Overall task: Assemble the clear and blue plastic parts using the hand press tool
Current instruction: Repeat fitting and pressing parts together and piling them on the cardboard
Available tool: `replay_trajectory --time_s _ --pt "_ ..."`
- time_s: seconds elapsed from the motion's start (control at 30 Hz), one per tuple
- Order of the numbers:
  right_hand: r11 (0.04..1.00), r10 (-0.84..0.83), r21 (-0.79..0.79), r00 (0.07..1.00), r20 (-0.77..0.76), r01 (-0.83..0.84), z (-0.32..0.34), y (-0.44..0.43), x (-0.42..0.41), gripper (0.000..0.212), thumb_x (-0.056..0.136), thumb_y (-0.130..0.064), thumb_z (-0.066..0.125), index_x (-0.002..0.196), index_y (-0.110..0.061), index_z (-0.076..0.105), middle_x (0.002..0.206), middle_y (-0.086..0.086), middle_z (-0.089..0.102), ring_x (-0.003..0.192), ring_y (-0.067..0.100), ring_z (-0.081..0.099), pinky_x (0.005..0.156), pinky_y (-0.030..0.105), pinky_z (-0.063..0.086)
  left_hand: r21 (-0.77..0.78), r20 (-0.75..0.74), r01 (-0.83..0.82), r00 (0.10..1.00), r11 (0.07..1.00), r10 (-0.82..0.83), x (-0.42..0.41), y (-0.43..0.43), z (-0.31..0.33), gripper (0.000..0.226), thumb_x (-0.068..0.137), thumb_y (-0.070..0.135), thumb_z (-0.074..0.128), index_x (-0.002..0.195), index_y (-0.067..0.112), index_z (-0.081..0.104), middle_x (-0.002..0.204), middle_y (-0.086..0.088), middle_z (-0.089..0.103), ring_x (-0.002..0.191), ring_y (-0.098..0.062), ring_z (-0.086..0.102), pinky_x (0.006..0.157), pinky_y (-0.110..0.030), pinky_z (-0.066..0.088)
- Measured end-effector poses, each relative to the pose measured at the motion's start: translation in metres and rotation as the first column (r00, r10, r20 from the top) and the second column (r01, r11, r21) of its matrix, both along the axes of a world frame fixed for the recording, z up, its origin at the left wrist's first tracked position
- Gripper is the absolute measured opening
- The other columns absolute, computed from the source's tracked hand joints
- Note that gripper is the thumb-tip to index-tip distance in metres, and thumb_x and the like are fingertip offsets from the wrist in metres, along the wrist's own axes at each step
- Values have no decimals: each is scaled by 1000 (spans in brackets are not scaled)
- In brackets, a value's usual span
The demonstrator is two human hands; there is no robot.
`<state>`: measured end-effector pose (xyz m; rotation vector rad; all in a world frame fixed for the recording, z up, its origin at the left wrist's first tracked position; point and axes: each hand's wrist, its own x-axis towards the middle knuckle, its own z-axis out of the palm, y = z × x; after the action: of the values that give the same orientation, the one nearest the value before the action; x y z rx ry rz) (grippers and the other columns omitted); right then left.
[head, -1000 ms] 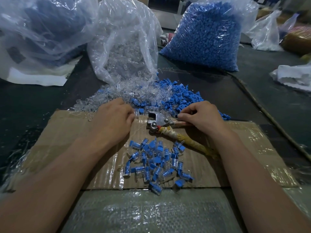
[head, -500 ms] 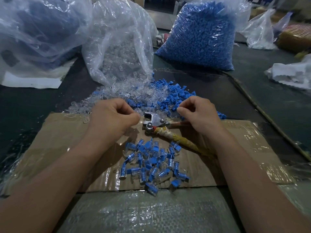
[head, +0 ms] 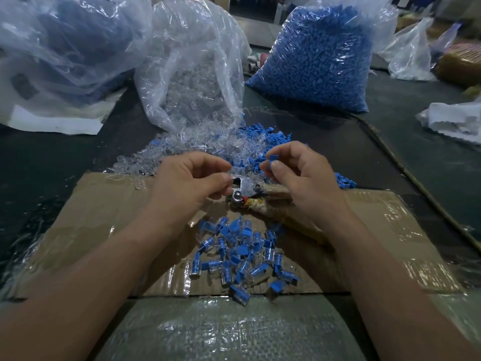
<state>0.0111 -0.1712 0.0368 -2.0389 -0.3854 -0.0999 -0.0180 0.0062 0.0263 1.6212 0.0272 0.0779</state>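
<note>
The right hand [head: 299, 175] pinches a small blue plastic cap [head: 273, 158] in its fingers, held just above the metal hand press tool [head: 243, 190], probably so it can be fitted next. The left hand [head: 192, 181] is curled, thumb meeting forefinger at the press head. I cannot tell whether a clear piece sits in that pinch. The press lies on the taped brown cardboard sheet [head: 104, 217], its wrapped handle trailing toward 4 o'clock. Loose clear and blue parts [head: 208, 147] lie heaped at 12 o'clock, within easy reach. Finished blue-and-clear pieces [head: 242, 254] collect at 6 o'clock, out of the way.
</note>
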Motion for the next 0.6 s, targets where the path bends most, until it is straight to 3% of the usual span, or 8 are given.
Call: replay_trajectory --time_s 0.13,0.33,0.6 --pt "999 35 -18 987 158 -33 3 13 -10 25 82 -10 66 75 -32 59 78 -9 59 68 0 53 64 10 43 9 11 12 1000 1000 -13 0 -3 1 14 77 0 65 79 14 66 72 -9 71 62 -14 68 62 -22 56" --pt "990 40 128 992 117 -55 2 20 -16 21 77 -5 71 78 -26 65 74 -10 65 68 2 62 67 16 51 38 29 6 1000 999 -8 1 -2 -2 12 77 2 67 80 14 67 71 -8 71 64 -17 69 66 -29 57" --pt "1000 -17 27 982 189 12 -2 25 -17 8 75 -6 73 78 -13 69 69 -14 62 66 0 61 61 10 48 52 86 29 996 998 -33 0 -3 -3 13 74 4 69 79 15 67 70 -5 71 61 -13 68 57 -17 53"
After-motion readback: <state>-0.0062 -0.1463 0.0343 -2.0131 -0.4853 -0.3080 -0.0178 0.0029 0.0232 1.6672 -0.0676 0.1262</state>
